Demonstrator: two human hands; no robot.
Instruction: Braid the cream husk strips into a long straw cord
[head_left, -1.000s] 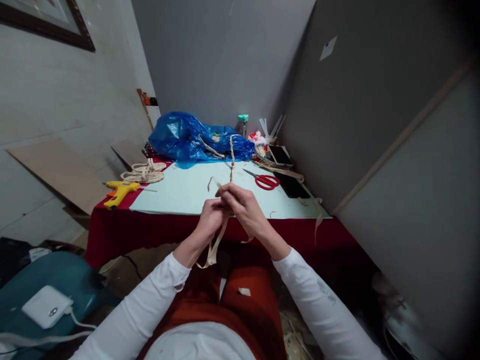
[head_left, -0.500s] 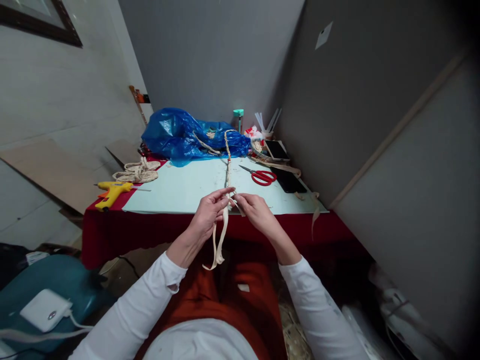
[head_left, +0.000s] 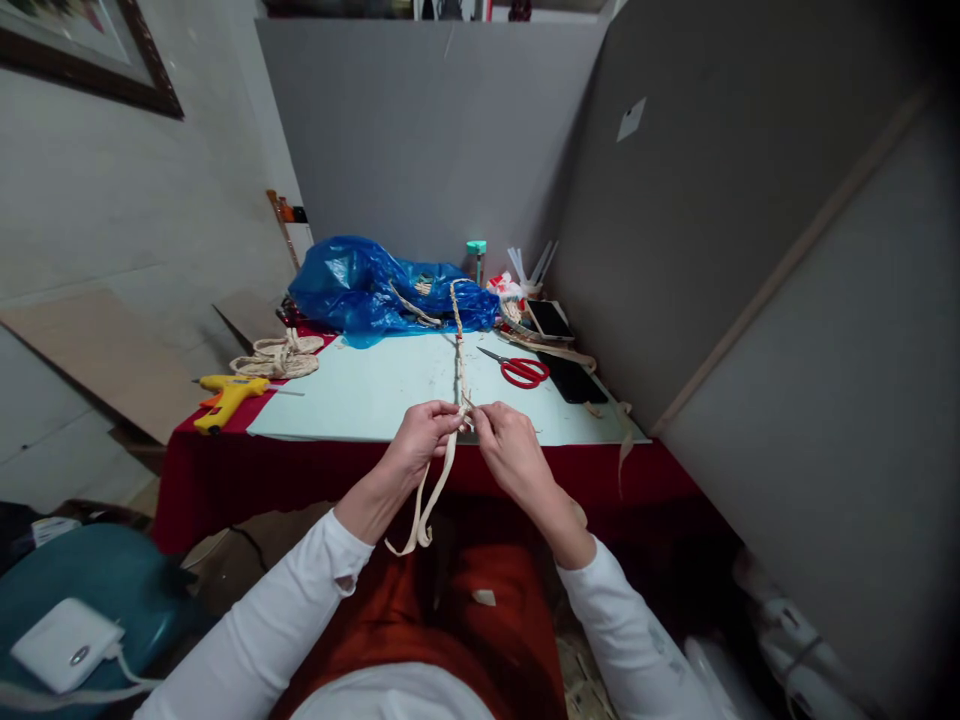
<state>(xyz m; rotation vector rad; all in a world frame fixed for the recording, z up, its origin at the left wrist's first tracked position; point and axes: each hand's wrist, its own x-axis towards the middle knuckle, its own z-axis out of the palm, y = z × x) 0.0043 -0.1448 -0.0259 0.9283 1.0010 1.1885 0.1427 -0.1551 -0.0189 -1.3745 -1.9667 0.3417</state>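
Observation:
A braided straw cord (head_left: 460, 355) runs from the blue plastic bag down the middle of the table to my fingers at the front edge. My left hand (head_left: 421, 438) pinches the near end of the braid, and two pale loose strands (head_left: 442, 475) hang below it over my lap. Close beside it, my right hand (head_left: 512, 452) is closed, thumb against finger, on the same end of the braid. Which strand lies in each pinch is hard to make out. Red-handled scissors (head_left: 523, 372) lie just beyond my right hand.
The blue plastic bag (head_left: 337, 285) lies at the back. On the left are a yellow glue gun (head_left: 231, 398) and woven straw slippers (head_left: 277, 360). A black phone (head_left: 574, 382) rests on the right. Grey panels (head_left: 442, 130) stand behind and to the right.
My right hand has turned more knuckles-up and drawn in at the braid's end; the short strand that stuck out by it no longer shows. The camera view has tilted up slightly.

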